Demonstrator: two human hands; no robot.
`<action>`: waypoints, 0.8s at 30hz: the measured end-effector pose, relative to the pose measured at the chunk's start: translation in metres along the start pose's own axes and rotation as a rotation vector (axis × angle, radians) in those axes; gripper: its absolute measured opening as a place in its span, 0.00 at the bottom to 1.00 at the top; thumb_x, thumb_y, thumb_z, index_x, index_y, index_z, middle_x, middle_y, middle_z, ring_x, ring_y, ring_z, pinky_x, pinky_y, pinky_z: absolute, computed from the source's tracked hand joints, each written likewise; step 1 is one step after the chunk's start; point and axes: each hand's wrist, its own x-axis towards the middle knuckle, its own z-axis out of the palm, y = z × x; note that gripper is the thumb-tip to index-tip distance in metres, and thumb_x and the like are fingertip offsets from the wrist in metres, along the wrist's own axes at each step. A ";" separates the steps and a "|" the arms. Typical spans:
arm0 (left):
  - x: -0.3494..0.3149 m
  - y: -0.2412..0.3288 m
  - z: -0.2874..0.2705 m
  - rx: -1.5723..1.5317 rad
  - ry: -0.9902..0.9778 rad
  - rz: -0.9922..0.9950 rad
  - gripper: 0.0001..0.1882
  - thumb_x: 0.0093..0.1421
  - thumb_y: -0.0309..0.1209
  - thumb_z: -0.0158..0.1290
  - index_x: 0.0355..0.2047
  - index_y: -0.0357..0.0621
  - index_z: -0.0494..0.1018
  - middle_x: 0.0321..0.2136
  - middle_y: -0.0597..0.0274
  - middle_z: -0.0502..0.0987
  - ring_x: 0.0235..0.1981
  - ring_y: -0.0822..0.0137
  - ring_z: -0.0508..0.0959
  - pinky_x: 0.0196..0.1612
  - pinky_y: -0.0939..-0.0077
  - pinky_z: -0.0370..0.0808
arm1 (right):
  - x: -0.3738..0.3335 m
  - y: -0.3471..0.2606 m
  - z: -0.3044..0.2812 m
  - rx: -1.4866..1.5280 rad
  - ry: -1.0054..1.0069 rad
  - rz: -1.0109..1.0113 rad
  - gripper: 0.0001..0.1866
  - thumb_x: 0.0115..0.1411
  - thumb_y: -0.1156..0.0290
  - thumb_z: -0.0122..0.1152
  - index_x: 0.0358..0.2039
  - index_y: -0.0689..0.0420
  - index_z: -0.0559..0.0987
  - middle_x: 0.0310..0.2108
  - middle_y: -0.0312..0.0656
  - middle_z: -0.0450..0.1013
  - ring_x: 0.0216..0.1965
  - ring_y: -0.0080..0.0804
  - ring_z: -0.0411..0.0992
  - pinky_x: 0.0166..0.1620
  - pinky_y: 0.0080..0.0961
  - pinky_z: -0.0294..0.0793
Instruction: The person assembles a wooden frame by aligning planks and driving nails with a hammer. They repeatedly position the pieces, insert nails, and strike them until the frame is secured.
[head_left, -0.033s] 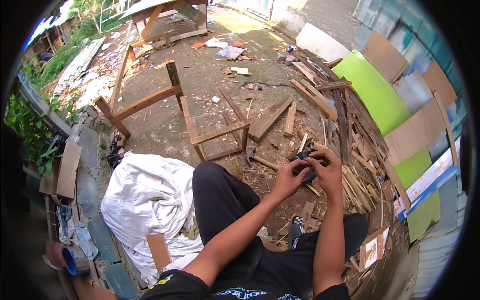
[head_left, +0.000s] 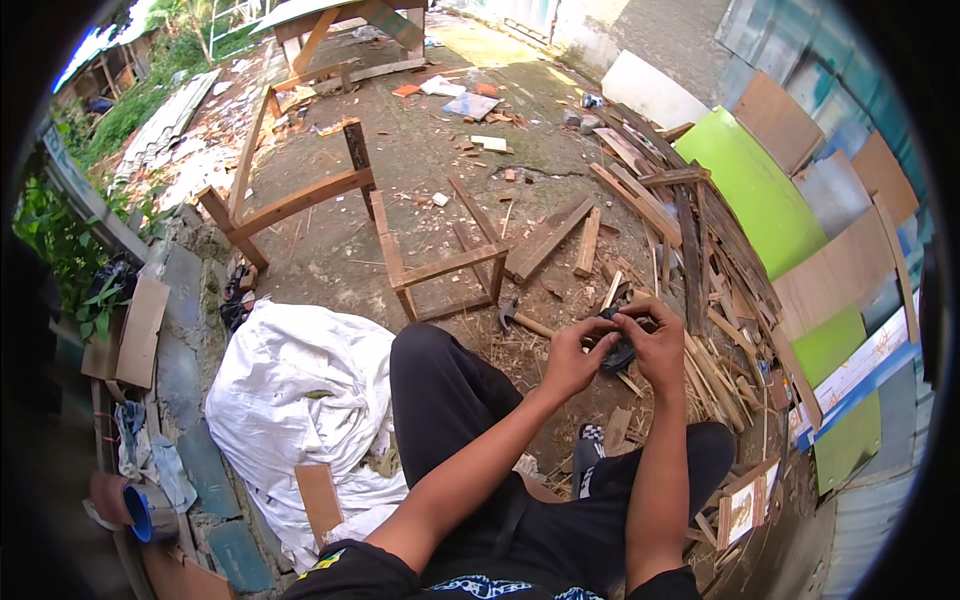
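Note:
My left hand (head_left: pixel 577 355) and my right hand (head_left: pixel 655 338) are raised in front of my knees, fingertips drawn together and almost meeting. Both are closed in a pinch; whatever lies between the fingers is too small to make out. Just below and behind the fingertips is a black object (head_left: pixel 618 357), partly hidden by my hands, its kind unclear. A claw hammer (head_left: pixel 532 325) with a wooden handle lies on the ground to the left of my left hand, its head pointing away from it.
Wooden frames (head_left: pixel 445 268) stand ahead. A heap of wood strips (head_left: pixel 715 385) lies right, below leaning green panels (head_left: pixel 755 195). A white sack (head_left: pixel 300 400) sits by my left knee, near a low block wall (head_left: pixel 200 470). Loose planks (head_left: pixel 550 238) and rubble litter the ground.
The whole view has shifted slightly, so the surroundings sit a little further right and lower. My hands keep nearly the same pinched pose.

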 end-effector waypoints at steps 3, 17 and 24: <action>-0.004 0.022 -0.046 0.094 0.173 0.144 0.10 0.65 0.29 0.63 0.45 0.40 0.84 0.36 0.54 0.87 0.36 0.68 0.86 0.40 0.71 0.80 | 0.013 -0.013 0.030 -0.026 -0.111 -0.034 0.05 0.60 0.78 0.71 0.36 0.64 0.83 0.31 0.38 0.81 0.33 0.21 0.78 0.37 0.21 0.76; -0.029 0.130 -0.182 0.496 0.452 0.230 0.11 0.59 0.21 0.66 0.43 0.38 0.82 0.32 0.59 0.85 0.35 0.71 0.85 0.42 0.72 0.82 | 0.056 -0.096 0.124 0.281 -0.561 -0.330 0.10 0.64 0.74 0.69 0.46 0.57 0.85 0.38 0.36 0.80 0.38 0.21 0.77 0.38 0.21 0.75; -0.047 0.210 -0.244 0.605 0.673 0.374 0.14 0.61 0.22 0.65 0.47 0.41 0.80 0.29 0.58 0.85 0.32 0.72 0.85 0.39 0.73 0.81 | 0.079 -0.112 0.109 0.345 -0.530 -0.347 0.10 0.69 0.72 0.64 0.48 0.61 0.84 0.36 0.39 0.81 0.35 0.21 0.77 0.37 0.21 0.76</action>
